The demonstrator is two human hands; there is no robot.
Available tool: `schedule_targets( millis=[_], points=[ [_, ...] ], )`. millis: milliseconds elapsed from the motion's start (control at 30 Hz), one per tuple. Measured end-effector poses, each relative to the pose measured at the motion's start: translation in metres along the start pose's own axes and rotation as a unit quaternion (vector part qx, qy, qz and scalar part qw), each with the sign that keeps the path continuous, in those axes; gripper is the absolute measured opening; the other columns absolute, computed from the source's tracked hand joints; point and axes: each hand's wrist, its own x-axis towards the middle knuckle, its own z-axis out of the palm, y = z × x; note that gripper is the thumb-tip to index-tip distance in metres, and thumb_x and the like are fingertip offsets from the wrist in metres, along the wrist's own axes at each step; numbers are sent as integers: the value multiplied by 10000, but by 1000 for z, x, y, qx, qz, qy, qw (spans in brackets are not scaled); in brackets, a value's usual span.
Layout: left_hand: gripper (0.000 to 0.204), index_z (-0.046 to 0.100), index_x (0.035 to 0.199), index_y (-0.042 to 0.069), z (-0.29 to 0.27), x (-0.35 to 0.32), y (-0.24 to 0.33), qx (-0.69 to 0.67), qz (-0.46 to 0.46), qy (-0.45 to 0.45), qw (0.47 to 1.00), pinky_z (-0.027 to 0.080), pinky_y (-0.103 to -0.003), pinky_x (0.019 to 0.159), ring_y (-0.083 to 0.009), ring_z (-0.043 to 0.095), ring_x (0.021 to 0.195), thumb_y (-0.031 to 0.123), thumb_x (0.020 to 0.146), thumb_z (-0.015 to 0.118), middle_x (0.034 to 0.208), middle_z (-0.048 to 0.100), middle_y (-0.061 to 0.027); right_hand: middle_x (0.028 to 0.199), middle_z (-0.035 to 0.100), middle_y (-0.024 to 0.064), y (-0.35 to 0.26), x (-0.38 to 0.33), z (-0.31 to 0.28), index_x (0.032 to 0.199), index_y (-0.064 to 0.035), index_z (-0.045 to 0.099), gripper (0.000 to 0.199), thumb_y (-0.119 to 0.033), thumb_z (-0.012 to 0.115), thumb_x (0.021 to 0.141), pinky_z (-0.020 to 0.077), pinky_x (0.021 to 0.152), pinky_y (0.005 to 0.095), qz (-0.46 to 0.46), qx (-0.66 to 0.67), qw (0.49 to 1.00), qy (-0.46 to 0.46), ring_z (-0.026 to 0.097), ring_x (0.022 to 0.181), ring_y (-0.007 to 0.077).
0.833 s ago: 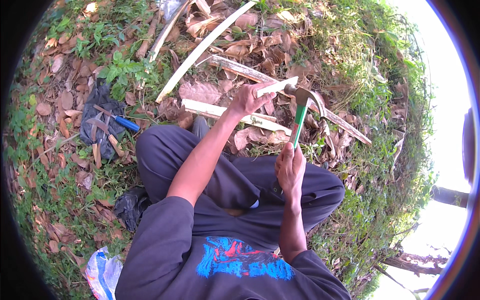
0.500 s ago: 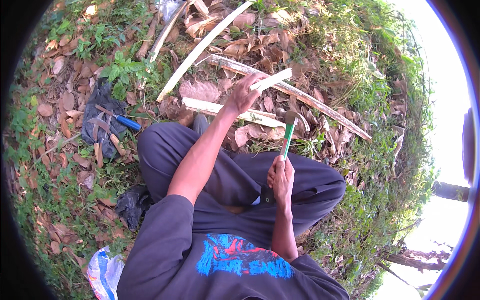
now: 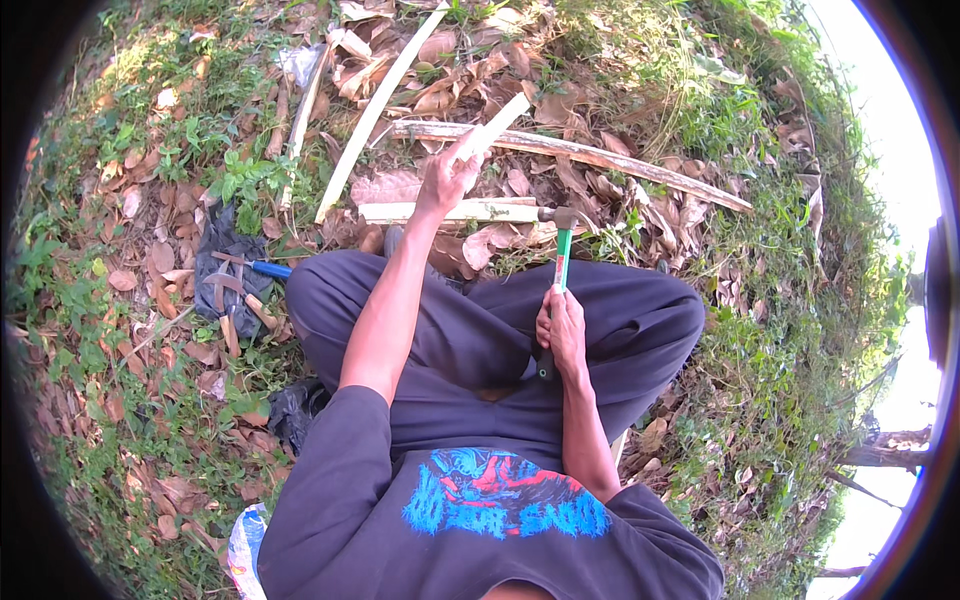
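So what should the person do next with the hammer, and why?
Probably lift the hammer for another swing. The right hand grips its green handle with the head low, beside the flat pale wooden slat on the ground. The left hand holds a short pale stick tilted above that slat, so it looks like more striking is needed.

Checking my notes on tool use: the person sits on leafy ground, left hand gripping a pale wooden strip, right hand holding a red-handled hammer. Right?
Not quite. The head view shows the hammer in the right hand has a green handle, not red. The left hand does grip the pale wooden strip.
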Motion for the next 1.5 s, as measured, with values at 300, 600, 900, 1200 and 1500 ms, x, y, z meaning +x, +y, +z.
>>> schedule_targets(
  millis=[300, 600, 900, 1200, 1500],
  points=[
    [496, 618, 1291, -5, -8, 3, -9, -84, -53, -41, 994, 533, -275, 855, -154, 683, 983, 266, 896, 745, 1107, 723, -118, 561, 379, -43, 0, 1, -2, 873, -115, 449, 307, -357, 449, 1062, 308, 370, 215, 25, 8, 1000, -3, 348, 403, 47],
    [505, 565, 1313, -17, -9, 9, -11, 42, -18, -66, 997, 521, -357, 855, -262, 699, 970, 369, 987, 587, 1059, 717, -192, 568, 365, -48, -9, 2, 4, 882, -112, 451, 290, -335, 434, 1066, 302, 368, 211, 20, -3, 1000, -5, 334, 411, 42],
    [477, 460, 1255, -98, -1, 1, -10, 100, 77, -11, 992, 486, -459, 777, -415, 656, 873, 324, 1038, 410, 912, 646, -289, 571, 360, -47, -40, 8, 24, 887, -104, 451, 286, -320, 422, 1073, 298, 369, 206, -15, -8, 998, -54, 328, 415, 36],
    [464, 473, 1220, -53, 5, -3, -15, 88, 95, 2, 992, 486, -430, 748, -364, 639, 805, 349, 1014, 366, 872, 630, -219, 580, 368, -53, -73, 26, 56, 884, -93, 450, 296, -330, 461, 1062, 304, 377, 211, -44, -93, 994, -47, 337, 434, 32],
    [421, 496, 1175, -40, 8, 2, -25, 45, 107, -12, 993, 507, -432, 738, -351, 656, 778, 331, 1010, 385, 860, 663, -186, 683, 551, 280, -82, 52, 68, 1116, 51, 505, 313, -248, 527, 1024, 389, 551, 537, -314, -460, 831, -1, 522, 610, 481]
  ],
)
